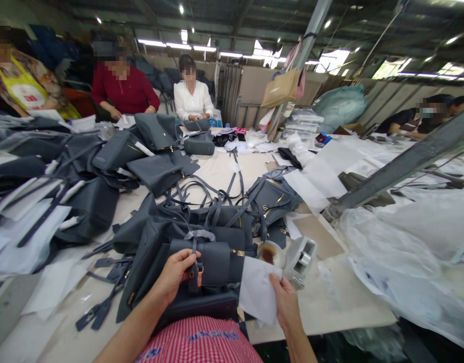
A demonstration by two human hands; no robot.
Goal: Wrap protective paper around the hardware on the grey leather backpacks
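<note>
A dark blue-grey bag is placed at the near centre, its flap folded down and crossed by a narrow strap, which is pinched beside an orange-marked buckle. Just to the right, a white sheet is held slightly tilted.

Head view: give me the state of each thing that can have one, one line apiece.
Left hand: closed, pinching the strap
Strap: pinched, lying over the front flap
Front flap: down
Right hand: closed on the white sheet
White sheet: held at its edge
Dish: brown stuff inside
Clear plastic: crumpled
Tan bag: hanging by the post
Ceiling lights: lit
</note>
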